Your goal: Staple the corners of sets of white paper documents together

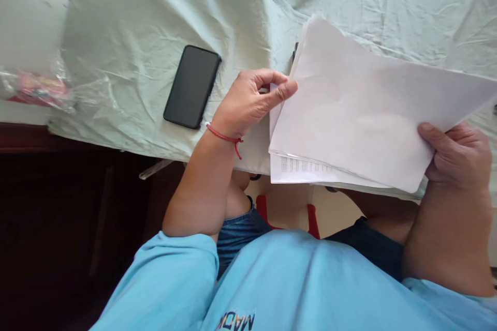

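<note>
A stack of white paper sheets (361, 103) is held slightly raised over the table, its top face blank. My right hand (458, 152) grips its lower right edge, thumb on top and fingers underneath. At the left edge, my left hand (264, 93) has thumb and fingertips closed on the sheets. Below the stack lies a printed sheet (298, 168), with small text along its visible edge. Most of that sheet is covered. Something small and dark (295, 50) peeks out behind the stack's upper left edge; I cannot tell what it is.
A black smartphone (193, 87) lies face up left of my left hand. The table has a wrinkled pale green cloth (128, 51). A clear plastic bag with something pink and red (42, 88) sits at the far left. The table's front edge is near my lap.
</note>
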`<state>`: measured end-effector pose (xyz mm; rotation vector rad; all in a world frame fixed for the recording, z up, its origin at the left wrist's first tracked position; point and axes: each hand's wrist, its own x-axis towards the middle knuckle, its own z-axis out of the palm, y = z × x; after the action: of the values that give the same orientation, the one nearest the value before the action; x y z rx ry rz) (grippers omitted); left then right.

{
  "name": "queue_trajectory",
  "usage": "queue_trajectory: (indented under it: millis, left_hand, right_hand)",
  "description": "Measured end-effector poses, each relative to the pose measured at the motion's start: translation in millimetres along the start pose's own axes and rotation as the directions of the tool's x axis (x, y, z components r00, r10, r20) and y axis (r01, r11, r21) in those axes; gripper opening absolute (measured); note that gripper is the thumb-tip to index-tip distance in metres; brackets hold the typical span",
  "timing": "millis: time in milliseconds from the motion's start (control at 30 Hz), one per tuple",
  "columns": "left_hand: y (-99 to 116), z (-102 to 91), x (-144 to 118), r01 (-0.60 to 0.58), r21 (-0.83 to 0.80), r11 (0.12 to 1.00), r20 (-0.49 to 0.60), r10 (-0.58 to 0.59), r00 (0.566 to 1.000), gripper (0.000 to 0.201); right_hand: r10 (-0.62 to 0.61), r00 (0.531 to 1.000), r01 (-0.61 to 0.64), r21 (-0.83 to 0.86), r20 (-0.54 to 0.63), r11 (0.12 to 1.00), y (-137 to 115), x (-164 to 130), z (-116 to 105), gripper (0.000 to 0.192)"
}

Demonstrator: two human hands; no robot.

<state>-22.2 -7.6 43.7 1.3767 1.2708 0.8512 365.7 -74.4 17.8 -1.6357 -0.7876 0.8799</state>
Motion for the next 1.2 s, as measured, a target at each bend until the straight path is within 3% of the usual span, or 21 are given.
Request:
queue_trajectory:
  millis: [333,867,1100,1200]
  left_hand:
    - [-1.0,-3.5,1.0,0.021,0.07,0.997,0.046,-0.024,0.999,0.023]
    - [-1.6,1.2,-0.5,0.017,0.103,0.995,0.019,-0.019,1.0,0.061]
    - [-0.7,-2.0,0.3,0.052,0.014,0.999,0.081,-0.053,0.995,0.036]
    - [-1.5,-2.7,0.8,0.04,0.016,0.999,0.087,-0.042,0.995,0.035]
  right_hand:
    - [0.009,1.0,-0.009,-0.01,0.01,1.0,2.4,0.8,-3.5,0.058]
    - [0.042,0.999,-0.042,-0.039,0.002,0.998,-1.1,-0.5,0.1,0.072]
    - [0.033,0.999,-0.033,-0.061,0.003,0.998,1.3,-0.1,-4.0,0.071]
    - [0.039,0.999,-0.039,-0.072,0.012,0.997,1.1,0.1,-3.7,0.073]
